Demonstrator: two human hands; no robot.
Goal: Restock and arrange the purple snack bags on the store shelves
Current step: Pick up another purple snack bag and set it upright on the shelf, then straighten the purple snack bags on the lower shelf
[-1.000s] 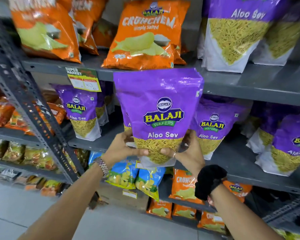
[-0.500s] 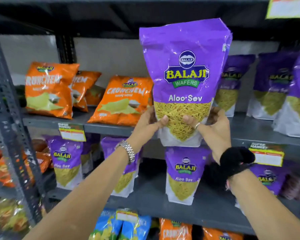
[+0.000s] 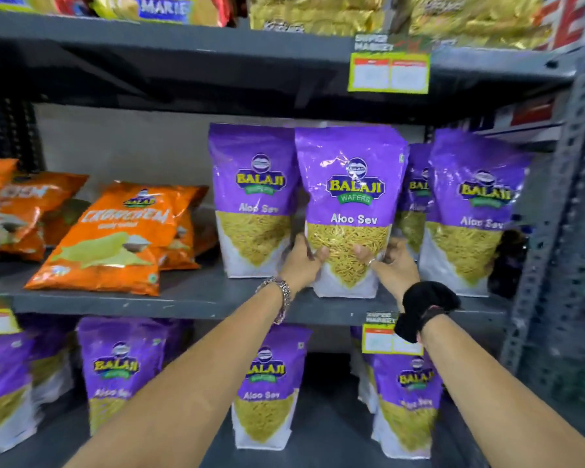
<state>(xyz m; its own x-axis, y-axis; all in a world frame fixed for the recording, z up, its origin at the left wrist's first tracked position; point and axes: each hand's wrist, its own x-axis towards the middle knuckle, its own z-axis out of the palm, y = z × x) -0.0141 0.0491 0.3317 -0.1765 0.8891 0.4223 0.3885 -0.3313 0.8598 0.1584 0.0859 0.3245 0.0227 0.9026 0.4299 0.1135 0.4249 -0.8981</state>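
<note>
The big grey shelf (image 3: pixel 190 300) holds a row of purple bags. The held purple bag (image 3: pixel 350 204) stands on it between two others, one at 9 o'clock (image 3: pixel 254 197) and one at 3 o'clock (image 3: pixel 470 211). The left hand (image 3: pixel 303 261) and right hand (image 3: pixel 390 268) each grip a bottom corner, likely to keep it standing straight in line.

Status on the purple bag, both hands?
Left hand and right hand both grip the Aloo Sev bag low at its sides. Bag upright on the middle shelf, between purple neighbours. Nothing in the way.
</note>
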